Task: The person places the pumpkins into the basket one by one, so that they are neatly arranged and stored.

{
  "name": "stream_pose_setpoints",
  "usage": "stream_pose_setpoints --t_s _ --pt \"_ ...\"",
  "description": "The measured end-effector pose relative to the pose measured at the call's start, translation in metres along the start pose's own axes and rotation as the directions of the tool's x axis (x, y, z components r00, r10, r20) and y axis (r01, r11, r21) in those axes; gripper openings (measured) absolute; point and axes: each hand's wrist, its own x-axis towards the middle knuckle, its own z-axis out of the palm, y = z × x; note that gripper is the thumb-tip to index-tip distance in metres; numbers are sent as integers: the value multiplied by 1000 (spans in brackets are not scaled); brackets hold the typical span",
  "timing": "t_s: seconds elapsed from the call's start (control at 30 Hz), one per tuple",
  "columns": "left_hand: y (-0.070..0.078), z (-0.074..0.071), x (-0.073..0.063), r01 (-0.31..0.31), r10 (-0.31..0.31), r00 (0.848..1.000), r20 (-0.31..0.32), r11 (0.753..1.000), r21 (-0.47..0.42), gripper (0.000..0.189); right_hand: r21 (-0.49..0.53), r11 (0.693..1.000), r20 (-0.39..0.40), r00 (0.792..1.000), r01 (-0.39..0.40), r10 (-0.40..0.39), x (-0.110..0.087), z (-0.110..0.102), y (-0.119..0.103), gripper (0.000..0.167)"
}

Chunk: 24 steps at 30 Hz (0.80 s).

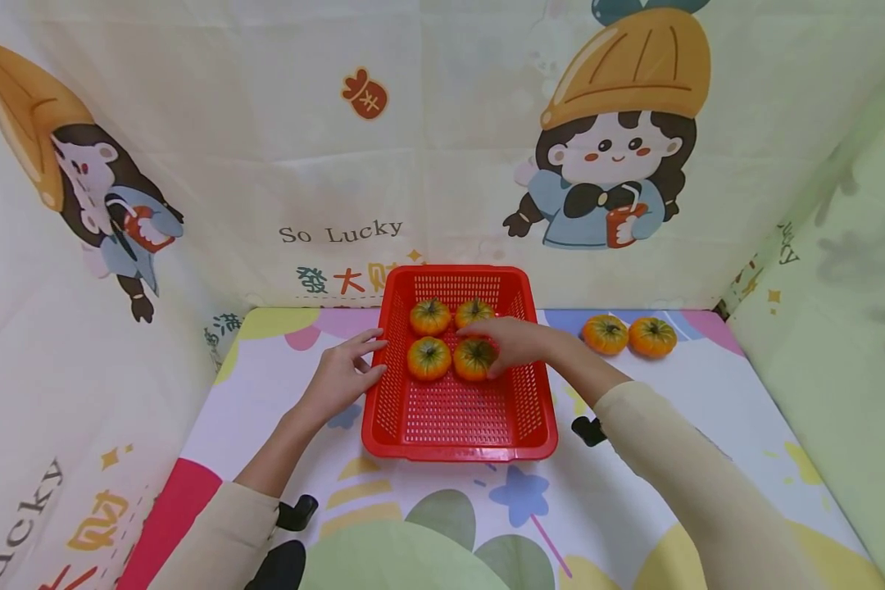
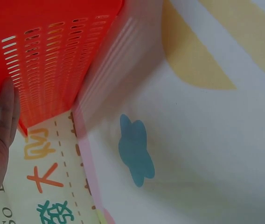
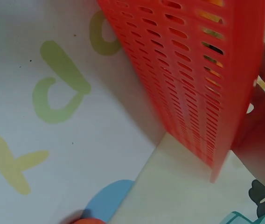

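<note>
A red plastic basket (image 1: 457,449) with slotted walls sits on the table and holds several small orange-green pumpkins. My right hand (image 1: 512,340) reaches over the basket's right rim, its fingers and thumb around the front right pumpkin (image 1: 474,360). Beside that one lies the front left pumpkin (image 1: 428,359); behind are a back left pumpkin (image 1: 430,316) and a back right pumpkin (image 1: 475,310), partly covered by the hand. My left hand (image 1: 342,377) touches the basket's left rim with extended fingers. In the right wrist view, the basket wall (image 3: 188,70) hides most of the right hand's grip.
Two more pumpkins lie right of the basket: a nearer-left pumpkin (image 1: 605,334) and a pumpkin (image 1: 652,337) next to it. A printed cloth (image 1: 442,524) covers the table. Patterned fabric walls (image 1: 457,164) stand behind and at both sides.
</note>
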Motion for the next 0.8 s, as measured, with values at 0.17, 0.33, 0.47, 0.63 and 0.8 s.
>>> stream_pose_setpoints --t_s 0.17,0.33,0.47,0.63,0.8 --pt "0 -1 0 -5 5 1000 -2 1000 -5 48 18 998 -46 997 59 -58 -11 -3 1 82" --pt "-2 0 0 5 -5 1000 1 1000 -14 48 80 989 -128 985 125 -114 -25 -8 9 82" --pt "-1 0 -1 7 -7 1000 1 1000 -30 48 138 980 -199 973 144 -115 -39 -15 15 85" --pt "-2 0 -1 -1 1 1000 -2 1000 -31 48 170 979 -296 953 116 -61 -59 -25 24 87" --pt "-1 1 -1 4 -4 1000 -1 999 -33 48 176 983 -442 897 55 28 -77 -25 42 88"
